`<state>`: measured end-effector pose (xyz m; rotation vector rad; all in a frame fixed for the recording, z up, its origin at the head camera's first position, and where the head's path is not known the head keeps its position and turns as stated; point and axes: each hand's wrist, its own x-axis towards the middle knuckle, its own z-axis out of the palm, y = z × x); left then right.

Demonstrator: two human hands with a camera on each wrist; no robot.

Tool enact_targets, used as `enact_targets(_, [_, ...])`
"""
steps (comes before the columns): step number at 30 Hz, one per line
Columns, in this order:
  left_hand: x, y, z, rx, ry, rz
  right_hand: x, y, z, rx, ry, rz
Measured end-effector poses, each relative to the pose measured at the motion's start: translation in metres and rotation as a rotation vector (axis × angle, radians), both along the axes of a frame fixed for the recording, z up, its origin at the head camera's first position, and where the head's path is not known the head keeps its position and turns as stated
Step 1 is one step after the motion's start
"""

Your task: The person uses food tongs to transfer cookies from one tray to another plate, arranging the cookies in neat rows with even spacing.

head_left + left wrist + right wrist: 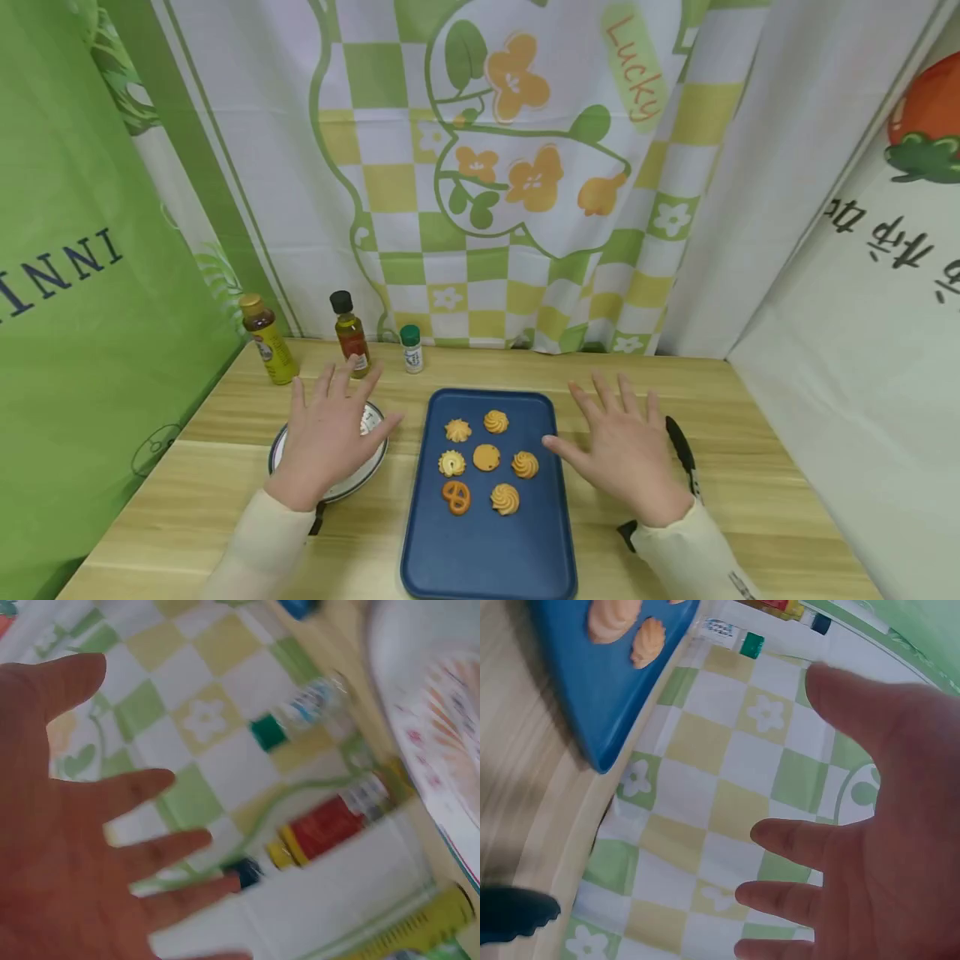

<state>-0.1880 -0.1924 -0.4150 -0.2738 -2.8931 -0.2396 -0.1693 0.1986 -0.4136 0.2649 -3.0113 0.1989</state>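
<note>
My left hand (pixel 330 437) is held above a white plate (pixel 367 475) with a dark rim, its fingers spread and nothing in them. The hand covers much of that plate. On the other side, my right hand (pixel 626 446) hovers with spread fingers between a blue tray (pixel 487 554) and black-tipped tongs (pixel 681 446), partly hidden by the hand and sleeve. Several swirled cookies (pixel 505 499), a round cookie (pixel 486 457) and a pretzel (pixel 456 497) lie on the tray. In the right wrist view, one scalloped tong tip (pixel 517 913) shows.
Along the back left stand a yellow-labelled bottle (pixel 273 350), a dark-capped oil bottle (pixel 351 337) and a small green-capped shaker (pixel 412 350). A black piece (pixel 317 520) sticks out below the plate. Printed curtains (pixel 525 292) enclose the wooden table (pixel 765 500) at the back and sides.
</note>
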Motion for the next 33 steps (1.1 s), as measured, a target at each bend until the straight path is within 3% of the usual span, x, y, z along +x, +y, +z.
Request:
enact_targets(5, [-0.005, -0.027, -0.013, 0.035, 0.123, -0.047, 0.004, 0.01, -0.003, -0.002, 0.016, 0.066])
enact_targets(8, [-0.007, -0.047, -0.02, 0.112, 0.111, -0.064, 0.008, 0.013, -0.007, -0.01, 0.022, 0.1])
enact_targets(16, [-0.02, -0.101, -0.041, 0.252, -0.06, -0.018, 0.021, 0.031, -0.02, -0.059, 0.043, 0.103])
enact_targets(20, [-0.028, -0.132, -0.051, 0.289, -0.145, 0.051, 0.026, 0.046, -0.026, -0.07, 0.066, 0.058])
enact_targets(24, [-0.033, -0.162, -0.06, 0.355, -0.245, 0.129, 0.03, 0.064, -0.034, -0.076, 0.023, -0.027])
enact_targets(30, [-0.037, -0.185, -0.075, 0.684, -0.475, 0.148, 0.044, 0.091, -0.043, -0.08, -0.058, -0.185])
enact_targets(33, [-0.038, -0.19, -0.076, 0.762, -0.544, 0.138, 0.049, 0.097, -0.048, -0.071, -0.091, -0.222])
